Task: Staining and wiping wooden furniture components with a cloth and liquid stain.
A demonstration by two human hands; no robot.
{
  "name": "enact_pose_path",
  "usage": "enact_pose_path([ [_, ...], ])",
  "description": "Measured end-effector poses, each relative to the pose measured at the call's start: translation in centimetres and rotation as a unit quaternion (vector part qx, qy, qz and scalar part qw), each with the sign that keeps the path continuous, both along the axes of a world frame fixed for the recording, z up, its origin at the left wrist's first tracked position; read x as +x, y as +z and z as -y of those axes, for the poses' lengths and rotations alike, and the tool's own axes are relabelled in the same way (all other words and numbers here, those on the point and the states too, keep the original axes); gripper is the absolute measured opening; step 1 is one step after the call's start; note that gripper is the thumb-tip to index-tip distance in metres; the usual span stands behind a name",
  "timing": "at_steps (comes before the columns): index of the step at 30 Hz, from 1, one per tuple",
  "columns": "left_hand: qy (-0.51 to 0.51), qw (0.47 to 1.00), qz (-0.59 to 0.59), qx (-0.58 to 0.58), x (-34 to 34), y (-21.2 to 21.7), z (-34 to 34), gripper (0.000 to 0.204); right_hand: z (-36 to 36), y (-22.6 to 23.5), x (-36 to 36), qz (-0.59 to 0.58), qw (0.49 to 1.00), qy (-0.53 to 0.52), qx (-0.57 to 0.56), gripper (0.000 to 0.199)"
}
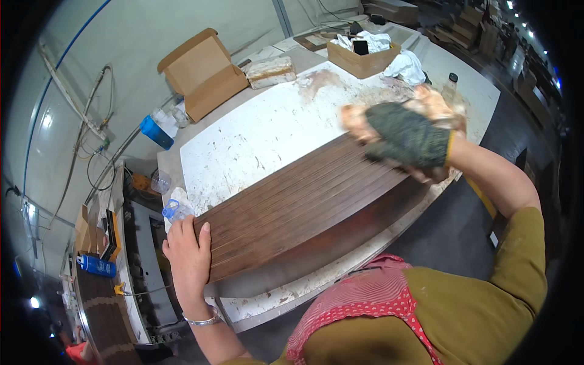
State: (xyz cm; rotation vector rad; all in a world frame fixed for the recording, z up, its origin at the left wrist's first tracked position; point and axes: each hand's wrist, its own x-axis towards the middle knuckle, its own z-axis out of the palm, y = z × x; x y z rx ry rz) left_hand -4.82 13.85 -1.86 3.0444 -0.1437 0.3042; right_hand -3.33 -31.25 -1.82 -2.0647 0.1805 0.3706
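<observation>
Panel (298,204): wood-look, grooved, soft sheen. Glove (406,134): matt knit cloth. Rag (437,104): crumpled cloth. Box (198,76): matt cardboard.

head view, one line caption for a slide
Bare left hand on one end of a brown board, gloved right hand holding a stained rag near the other.

The table has a big flat white top (243,143) with dark specks and brown smudges. A long dark brown wooden board with thin grooves (298,201) sits along its near side. At the back are an open brown cardboard box (204,82), a whitish block with brown stains (271,72) and a small tan cardboard box (368,62) full of white cloth. A see-through bottle with a dark cap (449,89) stands at the right.
</observation>
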Motion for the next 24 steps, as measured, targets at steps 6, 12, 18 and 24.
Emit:
enact_pose_path([
  [6, -0.02, 1.0, 0.015, -0.011, 0.9, -0.1, 0.5, 0.039, -23.0, -2.1, 3.7, 0.597, 0.688, 0.353, -0.213, 0.055],
  [12, 0.0, 0.999, 0.027, -0.032, -0.1, -1.0, -1.2, 0.034, -16.4, 5.8, 1.8, 0.044, 0.899, 0.363, -0.241, 0.04],
  [18, -0.025, 0.997, 0.068, -0.003, 0.5, -1.2, 0.1, 0.033, -15.1, 6.9, 0.4, -0.06, 0.974, 0.193, -0.099, 0.052],
  [24, -0.035, 0.998, 0.06, -0.012, 0.5, -1.2, -0.6, 0.033, -18.2, -2.3, 3.4, 0.638, 0.646, 0.303, -0.29, 0.043],
])
